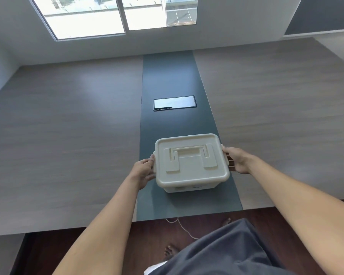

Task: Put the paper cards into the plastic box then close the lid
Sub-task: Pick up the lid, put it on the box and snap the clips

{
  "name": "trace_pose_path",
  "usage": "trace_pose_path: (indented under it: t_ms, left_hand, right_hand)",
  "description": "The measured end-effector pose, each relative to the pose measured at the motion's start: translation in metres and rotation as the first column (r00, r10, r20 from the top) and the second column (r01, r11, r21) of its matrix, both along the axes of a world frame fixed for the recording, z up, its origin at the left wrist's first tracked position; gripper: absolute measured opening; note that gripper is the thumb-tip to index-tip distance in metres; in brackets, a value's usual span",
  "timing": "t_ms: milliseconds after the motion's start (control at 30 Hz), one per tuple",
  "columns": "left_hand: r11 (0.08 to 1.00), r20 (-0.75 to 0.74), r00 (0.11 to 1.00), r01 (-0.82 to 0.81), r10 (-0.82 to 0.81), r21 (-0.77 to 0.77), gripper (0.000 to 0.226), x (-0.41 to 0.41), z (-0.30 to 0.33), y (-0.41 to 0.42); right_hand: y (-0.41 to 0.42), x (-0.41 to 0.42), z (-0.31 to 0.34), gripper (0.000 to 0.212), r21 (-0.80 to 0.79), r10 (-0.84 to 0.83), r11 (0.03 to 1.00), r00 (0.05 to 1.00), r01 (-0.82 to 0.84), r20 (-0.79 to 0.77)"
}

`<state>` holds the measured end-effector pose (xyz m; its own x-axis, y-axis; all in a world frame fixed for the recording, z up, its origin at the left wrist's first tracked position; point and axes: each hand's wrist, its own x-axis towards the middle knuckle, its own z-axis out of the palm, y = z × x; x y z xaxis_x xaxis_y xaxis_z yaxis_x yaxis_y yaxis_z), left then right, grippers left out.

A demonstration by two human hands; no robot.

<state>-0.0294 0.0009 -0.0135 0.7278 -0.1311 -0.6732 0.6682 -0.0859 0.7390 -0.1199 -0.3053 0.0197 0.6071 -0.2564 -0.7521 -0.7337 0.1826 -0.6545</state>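
Observation:
A cream plastic box (191,165) stands on the dark centre strip of the table, near the front edge. Its lid is down, with the carry handle folded flat on top. My left hand (144,171) presses against the box's left side at the latch. My right hand (236,159) holds the right side at the other latch. No paper cards show anywhere; faint shapes show through the box's front wall.
The wide wooden table (68,135) has a dark strip (175,76) down the middle with a closed cable hatch (174,103) beyond the box. A white cable (185,229) hangs below the front edge. A window is behind the table.

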Motion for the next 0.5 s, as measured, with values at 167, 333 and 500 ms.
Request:
trace_pose_path:
  t_ms: [167, 333, 500]
  left_hand:
    - [0.999, 0.026, 0.998, -0.050, 0.050, -0.007, 0.028, 0.005, -0.003, 0.001]
    - [0.996, 0.108, 0.992, -0.066, 0.059, 0.063, 0.038, 0.013, 0.002, 0.003]
    - [0.988, 0.183, 0.983, -0.017, -0.012, 0.155, 0.028, 0.024, 0.017, -0.001]
  right_hand:
    - [-0.007, 0.002, -0.004, 0.032, 0.095, -0.060, 0.994, 0.998, 0.062, -0.026]
    - [-0.009, 0.010, -0.012, 0.019, -0.001, -0.200, 0.980, 0.980, 0.200, 0.008]
    - [-0.014, 0.022, -0.008, 0.021, -0.181, -0.166, 0.968, 0.985, 0.172, 0.050]
